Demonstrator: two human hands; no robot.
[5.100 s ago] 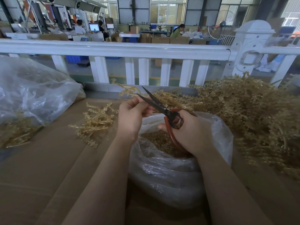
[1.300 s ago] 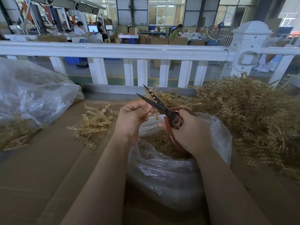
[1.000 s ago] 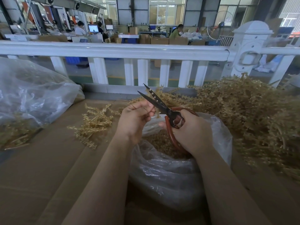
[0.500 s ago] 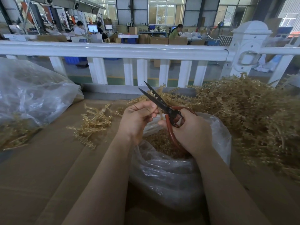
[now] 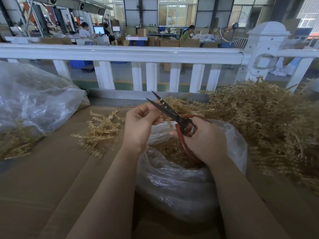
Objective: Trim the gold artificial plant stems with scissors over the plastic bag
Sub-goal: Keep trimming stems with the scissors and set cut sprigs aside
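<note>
White railing (image 5: 120, 53) runs across in front of me, square balusters below, thick capped post (image 5: 264, 49) at right. My bench top is brown cardboard (image 5: 43, 178). Beyond rail: grey floor (image 5: 124, 73) with green and yellow stripe along near edge. Factory hall behind, tall windows (image 5: 176, 12) on far wall letting in daylight. Cardboard boxes (image 5: 172, 43) stacked mid-hall, lit monitors (image 5: 98, 29) at left, few people at work tables. Fan (image 5: 234, 25) stands right of centre.

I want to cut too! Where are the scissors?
In the head view's middle, the scissors sit in the right hand, above the plastic bag.
</note>
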